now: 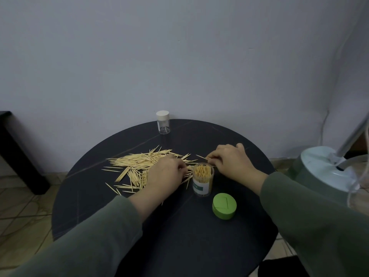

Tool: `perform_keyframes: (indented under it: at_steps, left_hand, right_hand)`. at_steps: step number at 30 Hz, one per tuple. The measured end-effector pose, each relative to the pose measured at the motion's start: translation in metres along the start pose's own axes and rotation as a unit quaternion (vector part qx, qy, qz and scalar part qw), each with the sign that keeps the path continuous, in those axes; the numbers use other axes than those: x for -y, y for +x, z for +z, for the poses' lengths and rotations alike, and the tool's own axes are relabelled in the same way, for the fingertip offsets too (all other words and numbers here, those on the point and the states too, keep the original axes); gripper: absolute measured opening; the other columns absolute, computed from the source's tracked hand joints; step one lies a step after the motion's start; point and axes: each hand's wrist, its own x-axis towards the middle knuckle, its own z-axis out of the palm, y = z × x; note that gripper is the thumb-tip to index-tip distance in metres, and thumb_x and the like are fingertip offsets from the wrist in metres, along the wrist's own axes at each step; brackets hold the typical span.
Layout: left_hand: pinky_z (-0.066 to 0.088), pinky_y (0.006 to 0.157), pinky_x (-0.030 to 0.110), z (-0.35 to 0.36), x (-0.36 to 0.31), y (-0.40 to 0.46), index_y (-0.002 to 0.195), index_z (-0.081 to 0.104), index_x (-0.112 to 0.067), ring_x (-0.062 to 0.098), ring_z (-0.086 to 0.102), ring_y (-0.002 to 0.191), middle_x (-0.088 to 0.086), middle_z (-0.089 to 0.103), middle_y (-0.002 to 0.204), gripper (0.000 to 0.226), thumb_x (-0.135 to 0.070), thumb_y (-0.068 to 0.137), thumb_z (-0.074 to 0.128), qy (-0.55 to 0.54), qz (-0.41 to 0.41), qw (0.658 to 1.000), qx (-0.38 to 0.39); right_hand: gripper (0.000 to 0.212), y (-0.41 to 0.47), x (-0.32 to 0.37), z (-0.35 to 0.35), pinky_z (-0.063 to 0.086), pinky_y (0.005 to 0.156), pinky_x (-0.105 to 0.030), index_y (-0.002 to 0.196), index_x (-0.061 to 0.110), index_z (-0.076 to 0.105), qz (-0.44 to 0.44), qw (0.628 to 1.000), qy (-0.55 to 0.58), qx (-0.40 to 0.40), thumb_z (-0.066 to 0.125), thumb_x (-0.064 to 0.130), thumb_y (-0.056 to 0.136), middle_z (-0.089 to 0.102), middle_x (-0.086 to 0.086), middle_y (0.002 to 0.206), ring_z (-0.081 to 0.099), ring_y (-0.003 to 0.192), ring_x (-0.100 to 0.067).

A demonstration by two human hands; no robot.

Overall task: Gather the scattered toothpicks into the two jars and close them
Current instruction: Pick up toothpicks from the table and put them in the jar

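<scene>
We are looking down at a round dark table (179, 236), and a good part of the toothpick heap (137, 163) at centre left is lying hidden under the left hand (166, 174). That hand is resting knuckles-up on the pile with its fingers curled under, so we cannot tell whether they are pinching anything. The right hand (231, 163), just right of centre, is pinching a few toothpicks (201, 156) between thumb and fingertips — their tips are poking out to the left, just behind the open jar (203, 181).

That clear jar is standing upright between the two hands, packed with upright toothpicks; its label is too small for us to read. Its green lid (224, 206) is lying on the table just below and to the right. Near the table's far edge a second jar (163, 122) is standing capped in white, holding only a few sticks.

Green sleeves are filling the lower corners. Behind, a plain bluish wall; tiled floor at lower left; a dark piece of furniture (18, 152) cut off at the left edge — and a pale fan-like base (327, 170) cropped at right.
</scene>
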Motion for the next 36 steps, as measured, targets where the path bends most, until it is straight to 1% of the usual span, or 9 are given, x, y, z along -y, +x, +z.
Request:
perform_keyframes:
  at_steps: [5,9,14,16,18,22,27,31,36]
  left_hand:
    - [0.047,0.077,0.030,-0.006,-0.002,0.003,0.099,0.068,-0.030,0.008,0.053,0.094,-0.013,0.058,0.102,0.015,-0.040,0.093,0.058,-0.113,-0.046,0.992,-0.020]
    - [0.044,0.073,0.025,-0.017,-0.006,0.003,0.097,0.066,-0.030,0.002,0.053,0.083,-0.013,0.062,0.098,0.008,-0.034,0.092,0.060,-0.261,-0.053,0.963,-0.048]
    - [0.045,0.063,0.018,-0.035,-0.022,-0.007,0.096,0.068,-0.030,0.004,0.059,0.078,-0.009,0.067,0.088,0.009,-0.025,0.092,0.061,-0.508,-0.070,0.857,-0.059]
    - [0.042,0.057,0.012,-0.037,-0.027,-0.009,0.096,0.069,-0.027,-0.001,0.057,0.072,-0.008,0.067,0.086,0.010,-0.021,0.092,0.061,-0.564,-0.074,0.821,-0.056]
    - [0.041,0.054,0.009,-0.036,-0.032,-0.010,0.097,0.069,-0.022,-0.005,0.055,0.065,-0.007,0.067,0.086,0.010,-0.018,0.092,0.061,-0.583,-0.065,0.809,-0.045]
    - [0.048,0.069,0.014,-0.028,-0.032,-0.012,0.095,0.071,-0.023,-0.005,0.062,0.077,-0.007,0.071,0.091,0.009,-0.019,0.090,0.065,-0.524,-0.031,0.851,-0.003]
    - [0.039,0.056,0.007,-0.025,-0.026,-0.013,0.095,0.070,-0.023,-0.010,0.050,0.058,-0.012,0.065,0.082,0.008,-0.019,0.088,0.068,-0.366,0.047,0.929,0.005]
    - [0.037,0.060,0.006,-0.026,-0.022,-0.014,0.104,0.066,-0.024,-0.012,0.049,0.064,-0.014,0.064,0.082,0.018,-0.020,0.087,0.069,-0.309,0.094,0.946,-0.001]
    - [0.040,0.079,0.016,-0.028,-0.014,-0.010,0.122,0.057,-0.036,-0.006,0.051,0.096,-0.019,0.063,0.104,0.033,-0.038,0.090,0.063,-0.189,0.155,0.969,-0.016]
  right_hand:
    - [0.017,-0.003,0.001,-0.006,0.028,0.106,-0.042,0.108,0.033,0.067,0.029,0.994,0.102,-0.031,0.058,0.036,0.094,0.058,0.020,0.094,0.051,0.092,-0.003]
    - [0.006,-0.007,0.006,-0.016,0.043,0.097,-0.046,0.092,0.042,0.066,0.021,0.971,0.230,-0.057,0.065,0.037,0.088,0.066,0.018,0.084,0.059,0.085,-0.004]
    - [0.011,-0.021,0.017,-0.030,0.052,0.076,-0.019,0.093,0.032,0.069,-0.034,0.937,0.329,-0.110,0.070,0.023,0.086,0.070,0.012,0.089,0.063,0.085,0.000]
    - [0.012,-0.026,0.019,-0.030,0.053,0.075,-0.016,0.093,0.030,0.070,-0.051,0.934,0.333,-0.123,0.071,0.022,0.085,0.070,0.012,0.088,0.064,0.085,-0.001]
    - [0.013,-0.029,0.019,-0.030,0.053,0.076,-0.016,0.095,0.028,0.071,-0.057,0.935,0.329,-0.118,0.071,0.021,0.084,0.070,0.012,0.087,0.064,0.084,0.000]
    - [0.013,-0.031,0.014,-0.030,0.051,0.074,-0.012,0.094,0.027,0.072,-0.047,0.943,0.323,-0.061,0.073,0.024,0.082,0.071,0.014,0.086,0.065,0.084,0.003]
    - [0.007,-0.031,0.011,-0.025,0.047,0.082,-0.023,0.084,0.041,0.069,-0.042,0.961,0.272,-0.032,0.073,0.039,0.079,0.067,0.018,0.087,0.058,0.092,0.005]
    - [0.005,-0.027,0.010,-0.021,0.043,0.094,-0.031,0.079,0.044,0.068,-0.045,0.962,0.268,0.013,0.072,0.044,0.076,0.065,0.024,0.093,0.052,0.098,0.014]
    - [0.041,-0.027,0.005,-0.025,0.047,0.082,-0.024,0.104,0.052,0.058,-0.044,0.958,0.276,0.058,0.065,0.064,0.066,0.061,0.022,0.108,0.054,0.101,0.001]
